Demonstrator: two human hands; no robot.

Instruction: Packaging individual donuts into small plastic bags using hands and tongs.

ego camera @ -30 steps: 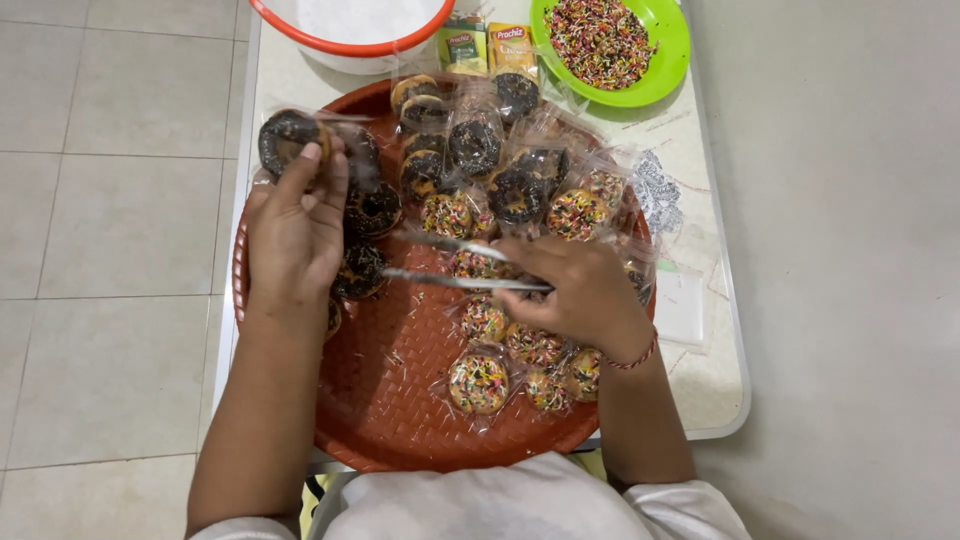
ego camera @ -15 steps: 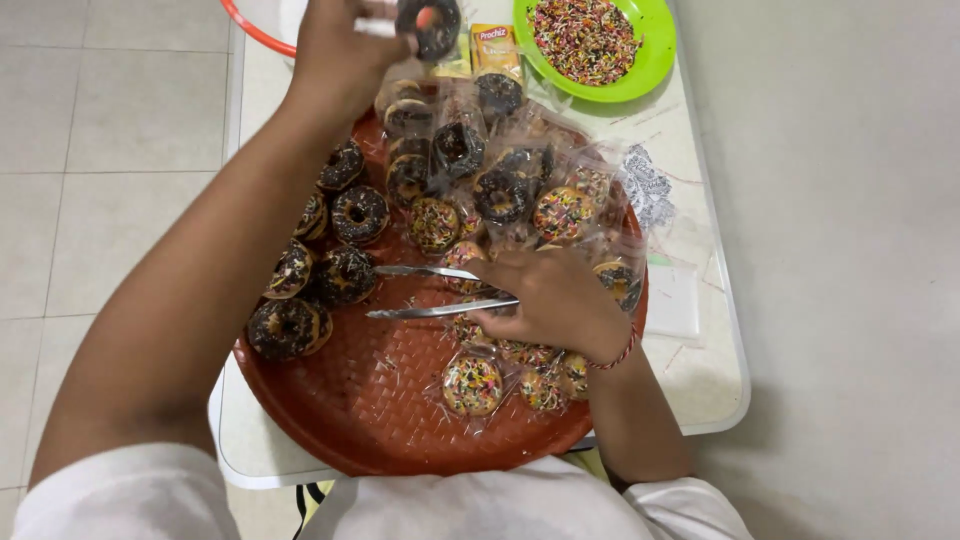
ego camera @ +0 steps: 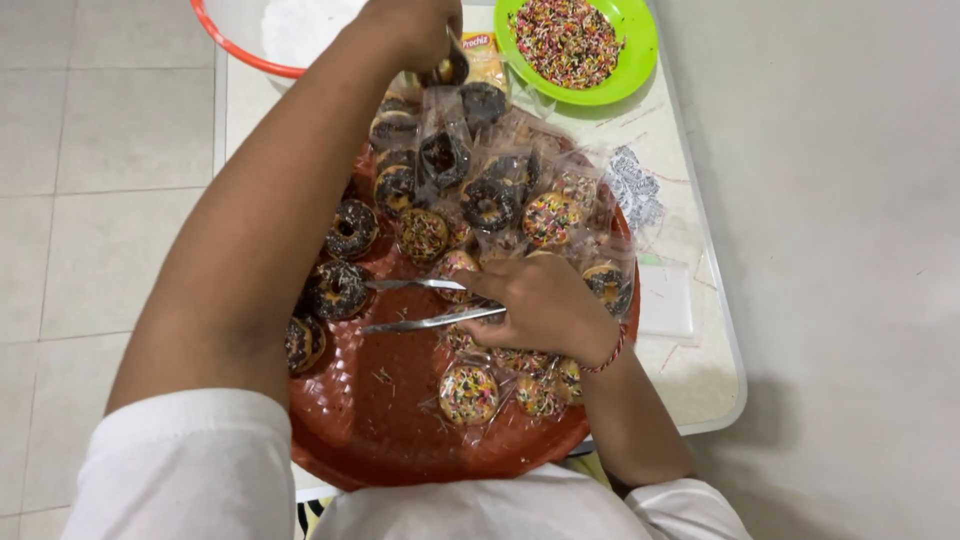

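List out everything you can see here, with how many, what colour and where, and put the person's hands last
Tray: one, red-brown, round, on the table.
Table: one, white, under the tray.
Chocolate doughnuts: several, dark, unwrapped, left side of the tray.
Bagged doughnuts: many, in clear bags, some chocolate, some with coloured sprinkles, top and right of the tray.
Green bowl: one, holding coloured sprinkles, top right.
Red-rimmed bowl: one, white contents, top left.
Yellow packet: one, between the bowls.
Tongs: one pair, metal, over the tray's middle.
Floor tiles: pale, left.
Left hand: raised at the top, holding a dark doughnut.
Right hand: on the tray, gripping the tongs.
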